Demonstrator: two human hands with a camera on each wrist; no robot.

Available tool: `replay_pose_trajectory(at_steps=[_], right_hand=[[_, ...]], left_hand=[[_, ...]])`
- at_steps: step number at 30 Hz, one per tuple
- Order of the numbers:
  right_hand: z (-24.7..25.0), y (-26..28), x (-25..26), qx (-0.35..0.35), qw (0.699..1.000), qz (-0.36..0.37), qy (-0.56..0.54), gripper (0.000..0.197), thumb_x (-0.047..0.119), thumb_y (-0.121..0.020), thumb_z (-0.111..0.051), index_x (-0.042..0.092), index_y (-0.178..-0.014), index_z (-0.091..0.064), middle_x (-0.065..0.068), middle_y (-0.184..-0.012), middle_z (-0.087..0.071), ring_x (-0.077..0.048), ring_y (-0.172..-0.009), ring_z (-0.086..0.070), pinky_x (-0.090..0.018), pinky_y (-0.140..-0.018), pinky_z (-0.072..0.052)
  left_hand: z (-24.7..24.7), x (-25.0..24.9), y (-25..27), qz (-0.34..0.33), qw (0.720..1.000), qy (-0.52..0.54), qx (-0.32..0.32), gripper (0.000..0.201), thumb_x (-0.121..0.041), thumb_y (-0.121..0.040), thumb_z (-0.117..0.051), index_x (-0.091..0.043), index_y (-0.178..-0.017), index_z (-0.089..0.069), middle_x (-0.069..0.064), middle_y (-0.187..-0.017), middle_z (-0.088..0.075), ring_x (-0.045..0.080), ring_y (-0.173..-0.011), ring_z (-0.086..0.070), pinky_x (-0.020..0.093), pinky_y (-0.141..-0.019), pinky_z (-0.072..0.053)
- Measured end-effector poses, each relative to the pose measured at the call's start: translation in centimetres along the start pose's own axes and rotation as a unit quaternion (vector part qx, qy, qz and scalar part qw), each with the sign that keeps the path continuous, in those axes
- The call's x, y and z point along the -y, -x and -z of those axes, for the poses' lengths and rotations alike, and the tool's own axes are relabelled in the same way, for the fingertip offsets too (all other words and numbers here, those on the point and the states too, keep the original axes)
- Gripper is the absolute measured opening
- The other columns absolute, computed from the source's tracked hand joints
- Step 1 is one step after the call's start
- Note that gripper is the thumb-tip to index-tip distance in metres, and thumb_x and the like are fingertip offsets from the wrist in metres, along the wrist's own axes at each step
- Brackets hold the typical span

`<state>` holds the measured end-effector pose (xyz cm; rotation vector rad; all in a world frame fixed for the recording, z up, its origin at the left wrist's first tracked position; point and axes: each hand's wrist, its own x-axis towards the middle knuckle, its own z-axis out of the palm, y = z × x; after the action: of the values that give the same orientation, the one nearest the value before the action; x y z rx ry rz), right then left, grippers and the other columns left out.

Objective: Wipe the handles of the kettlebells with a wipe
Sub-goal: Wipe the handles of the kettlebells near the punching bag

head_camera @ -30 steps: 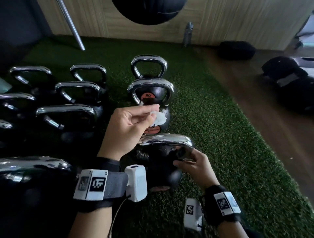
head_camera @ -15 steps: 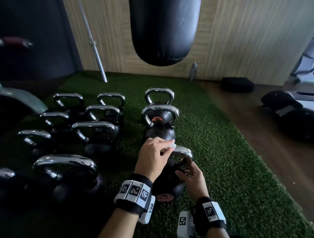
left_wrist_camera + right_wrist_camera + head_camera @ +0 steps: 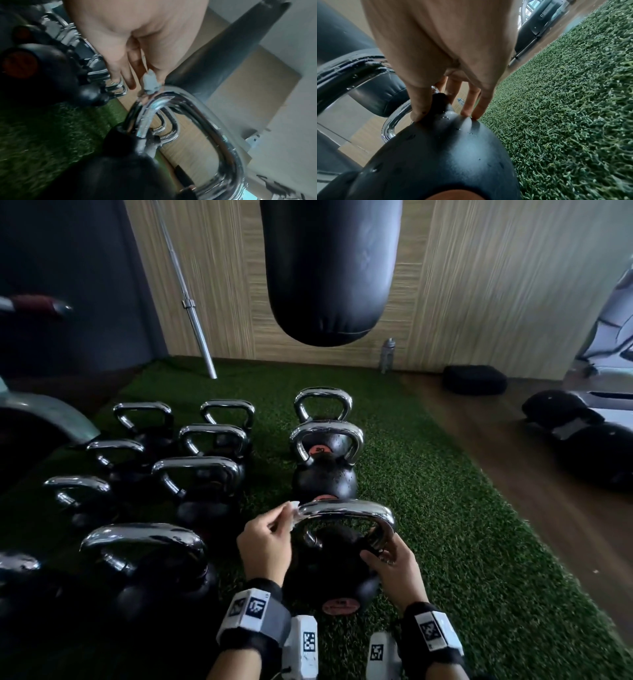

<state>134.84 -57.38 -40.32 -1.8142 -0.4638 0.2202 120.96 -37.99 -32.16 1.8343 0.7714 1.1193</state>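
The nearest black kettlebell (image 3: 329, 573) stands on green turf, its chrome handle (image 3: 346, 510) arching over it. My left hand (image 3: 286, 520) pinches a small white wipe (image 3: 293, 508) against the handle's left end. In the left wrist view the crumpled wipe (image 3: 150, 82) sits between thumb and fingers, touching the top of the chrome handle (image 3: 214, 128). My right hand (image 3: 376, 556) grips the handle's right leg where it meets the ball. The right wrist view shows its thumb and fingers (image 3: 471, 108) on either side of that leg, on the wet black body (image 3: 445, 155).
Two more kettlebells (image 3: 323, 470) stand in line beyond, and several others (image 3: 202, 484) fill rows to the left. A black punching bag (image 3: 329, 268) hangs ahead. A barbell (image 3: 191, 302) leans on the wall, with a bottle (image 3: 387, 354) nearby. Wooden floor (image 3: 513, 474) lies to the right.
My left hand has come down with the wipe from above the kettlebell to the left end of its handle. The right hand stays at the handle's right side. The head view has tilted up.
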Motion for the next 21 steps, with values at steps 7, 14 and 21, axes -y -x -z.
replay_pose_trajectory(at_steps=[7, 14, 21], right_hand=[[-0.1, -0.2, -0.3, -0.005, 1.0, -0.009, 0.004, 0.035, 0.023, -0.078, -0.088, 0.036, -0.103, -0.067, 0.008, -0.099, -0.077, -0.012, -0.094, -0.073, -0.046, -0.089, -0.06], [0.0, -0.2, 0.1, 0.0, 1.0, -0.003, -0.026, 0.042, 0.012, -0.077, -0.087, 0.034, -0.108, -0.068, 0.004, -0.101, -0.077, -0.015, -0.098, -0.073, -0.03, -0.082, -0.06], [-0.1, 0.0, 0.9, -0.005, 1.0, -0.016, -0.02, 0.044, 0.007, -0.073, -0.088, 0.025, -0.11, -0.072, 0.005, -0.101, -0.078, -0.012, -0.098, -0.073, -0.039, -0.092, -0.059]], left_hand=[[-1.7, 0.8, 2.4, 0.115, 0.979, 0.158, -0.062, 0.018, -0.033, -0.094, -0.069, -0.023, -0.105, -0.08, -0.014, -0.092, -0.077, -0.009, -0.088, -0.071, 0.002, -0.077, -0.049], [-2.6, 5.5, 4.1, 0.214, 0.957, 0.195, -0.001, 0.014, -0.023, -0.098, -0.067, -0.023, -0.104, -0.079, -0.016, -0.082, -0.078, 0.006, -0.092, -0.073, 0.008, -0.076, -0.052], [-1.4, 4.8, 4.6, 0.167, 0.968, 0.161, 0.098, 0.015, -0.022, -0.091, -0.076, -0.029, -0.104, -0.077, -0.024, -0.082, -0.076, -0.015, -0.086, -0.068, -0.001, -0.073, -0.045]])
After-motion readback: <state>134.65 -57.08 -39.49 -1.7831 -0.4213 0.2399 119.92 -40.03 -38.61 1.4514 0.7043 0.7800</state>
